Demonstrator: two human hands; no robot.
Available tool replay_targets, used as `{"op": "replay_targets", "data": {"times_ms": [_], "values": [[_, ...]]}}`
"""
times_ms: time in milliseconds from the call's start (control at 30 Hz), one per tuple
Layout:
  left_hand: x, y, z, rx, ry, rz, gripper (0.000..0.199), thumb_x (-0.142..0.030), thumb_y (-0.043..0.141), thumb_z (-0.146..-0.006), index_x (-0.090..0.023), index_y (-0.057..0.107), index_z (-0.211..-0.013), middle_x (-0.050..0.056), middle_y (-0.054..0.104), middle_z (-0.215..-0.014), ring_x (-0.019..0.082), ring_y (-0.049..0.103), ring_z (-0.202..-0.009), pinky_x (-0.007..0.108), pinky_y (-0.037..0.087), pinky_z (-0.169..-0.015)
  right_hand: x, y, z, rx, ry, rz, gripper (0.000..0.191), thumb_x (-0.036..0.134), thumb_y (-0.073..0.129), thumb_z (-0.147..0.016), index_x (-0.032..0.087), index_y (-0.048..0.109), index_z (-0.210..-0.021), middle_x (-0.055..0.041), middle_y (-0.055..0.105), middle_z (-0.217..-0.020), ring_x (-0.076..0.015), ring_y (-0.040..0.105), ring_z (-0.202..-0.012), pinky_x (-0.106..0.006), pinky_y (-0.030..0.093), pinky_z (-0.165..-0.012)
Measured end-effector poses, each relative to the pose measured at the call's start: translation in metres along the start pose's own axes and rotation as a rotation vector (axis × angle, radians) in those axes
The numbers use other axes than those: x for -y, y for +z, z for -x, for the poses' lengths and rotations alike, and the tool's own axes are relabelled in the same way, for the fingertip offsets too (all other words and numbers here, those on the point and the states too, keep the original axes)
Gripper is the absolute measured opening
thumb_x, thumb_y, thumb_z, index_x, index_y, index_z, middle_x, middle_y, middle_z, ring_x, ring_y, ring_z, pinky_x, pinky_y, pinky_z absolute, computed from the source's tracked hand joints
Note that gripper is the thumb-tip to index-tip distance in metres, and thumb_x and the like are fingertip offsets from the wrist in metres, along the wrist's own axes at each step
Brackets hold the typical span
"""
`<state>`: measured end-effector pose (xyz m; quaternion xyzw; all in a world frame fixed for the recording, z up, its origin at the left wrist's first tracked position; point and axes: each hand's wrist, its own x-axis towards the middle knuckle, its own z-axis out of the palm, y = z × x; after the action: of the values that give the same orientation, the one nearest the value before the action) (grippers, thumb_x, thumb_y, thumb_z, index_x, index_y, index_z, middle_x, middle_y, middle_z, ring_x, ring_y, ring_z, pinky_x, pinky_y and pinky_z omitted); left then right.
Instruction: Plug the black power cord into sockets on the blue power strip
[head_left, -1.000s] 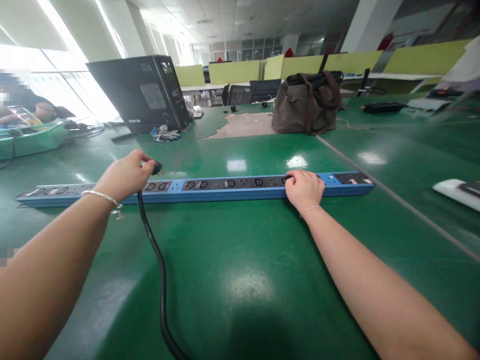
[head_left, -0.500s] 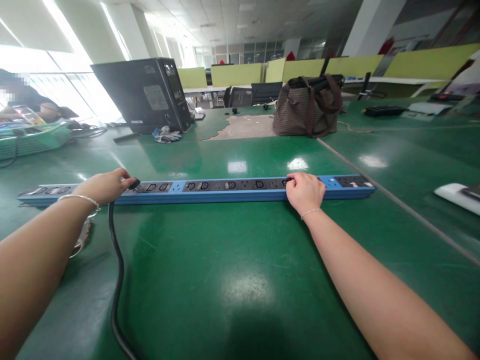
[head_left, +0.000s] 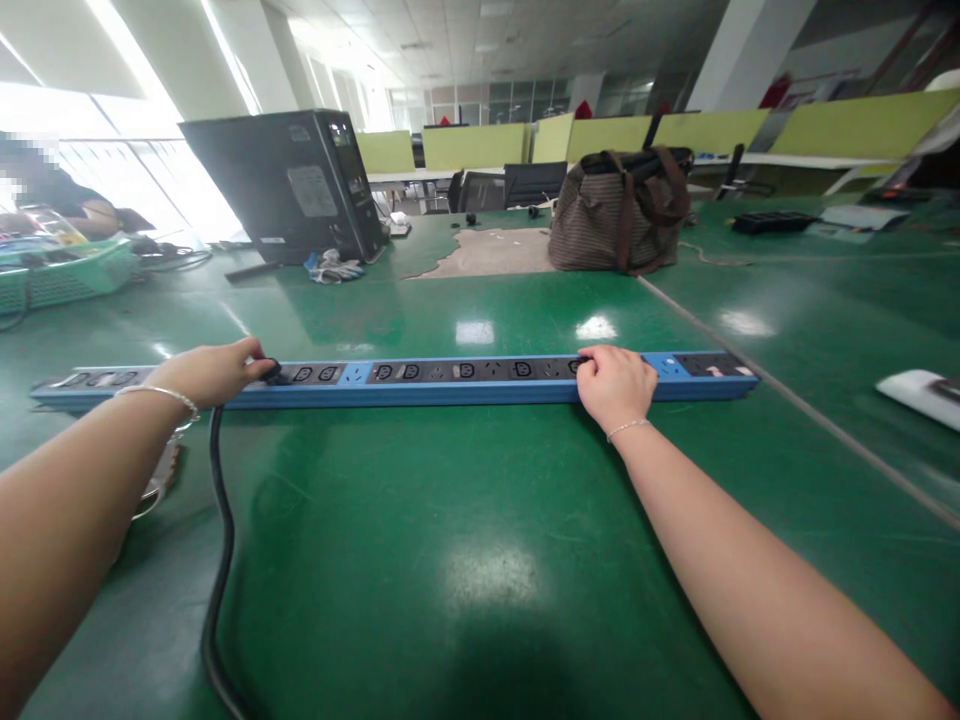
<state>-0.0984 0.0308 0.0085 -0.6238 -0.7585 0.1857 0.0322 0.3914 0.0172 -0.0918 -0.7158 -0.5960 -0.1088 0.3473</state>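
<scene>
A long blue power strip (head_left: 465, 392) with black sockets along its top lies across the green table. My left hand (head_left: 214, 372) is closed round a black plug (head_left: 274, 370) at a socket on the strip's left part; whether the plug is fully seated is hidden. A thick black power cord (head_left: 219, 540) hangs down from under that hand toward the near edge. Over the strip's right part, my right hand (head_left: 616, 385) is closed on the strip and grips it, its fingertips hidden behind.
Behind stand a black computer case (head_left: 262, 190), a pair of gloves (head_left: 334, 267) and a brown bag (head_left: 619, 215). A green basket (head_left: 67, 280) is at far left, near another person (head_left: 56, 190). A white device (head_left: 919, 395) lies at right.
The power strip's right end sits slightly farther right, and my right hand has shifted a little with it. The cord's lower part has swung left. Both hands keep their hold.
</scene>
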Motion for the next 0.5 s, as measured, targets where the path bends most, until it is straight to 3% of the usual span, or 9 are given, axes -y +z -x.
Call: {"op": "replay_targets", "data": {"times_ms": [300,500], "values": [[-0.016,0.013,0.020,-0.082,-0.075,0.020,0.061,-0.056,0.015,-0.091,-0.015,0.048,-0.119,0.022,0.068,-0.103,0.033,0.065,-0.092,0.036,0.046,-0.075,0.001,-0.001,0.000,0.009,0.002,0.018,0.034,0.021,0.042,-0.080,0.021,0.072,-0.095,-0.0078,0.072,-0.101,-0.0260,0.056,-0.100,-0.040,0.034,-0.088],[-0.008,0.000,0.001,0.029,0.009,0.050,0.049,-0.052,0.028,-0.088,-0.017,0.053,-0.114,0.019,0.068,-0.103,0.030,0.064,-0.091,0.034,0.045,-0.075,0.002,-0.002,0.000,0.012,0.006,0.001,0.034,0.021,0.041,-0.080,0.021,0.072,-0.094,-0.0077,0.071,-0.101,-0.0256,0.055,-0.099,-0.040,0.033,-0.088]]}}
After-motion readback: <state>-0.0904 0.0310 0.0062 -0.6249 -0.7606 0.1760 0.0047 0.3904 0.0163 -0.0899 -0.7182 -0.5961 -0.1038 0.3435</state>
